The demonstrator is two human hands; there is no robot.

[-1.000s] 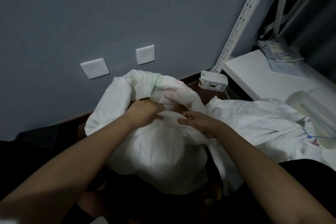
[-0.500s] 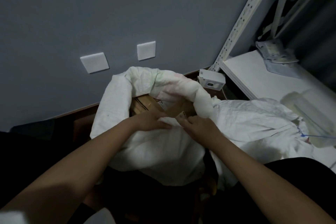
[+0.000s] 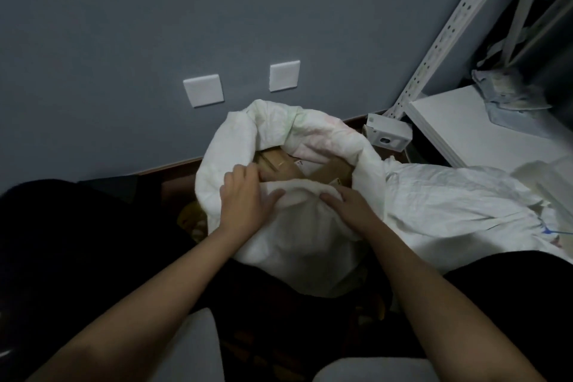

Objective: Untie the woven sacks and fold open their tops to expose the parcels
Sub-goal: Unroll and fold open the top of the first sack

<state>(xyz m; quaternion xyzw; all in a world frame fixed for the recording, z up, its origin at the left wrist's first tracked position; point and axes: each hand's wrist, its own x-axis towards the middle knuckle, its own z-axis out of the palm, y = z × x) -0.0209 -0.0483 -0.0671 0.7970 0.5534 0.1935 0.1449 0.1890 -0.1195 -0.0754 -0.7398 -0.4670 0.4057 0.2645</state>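
gripping the near rim of the open sack (image 3: 288, 245), the left hand (image 3: 245, 198) and right hand (image 3: 350, 211) each curled fingers over the rolled white edge; brown parcels (image 3: 285, 167) showed inside; the sack stood against the wall (image 3: 155, 25), beside a second sack (image 3: 459, 198) and shelf (image 3: 483, 133).

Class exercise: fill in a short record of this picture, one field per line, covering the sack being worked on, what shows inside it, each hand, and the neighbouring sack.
sack in work: white woven sack, top open, rim rolled outward
contents: brown cardboard parcels visible in the mouth
left hand: grips the near rim
right hand: grips the near rim
second sack: lies to the right, crumpled
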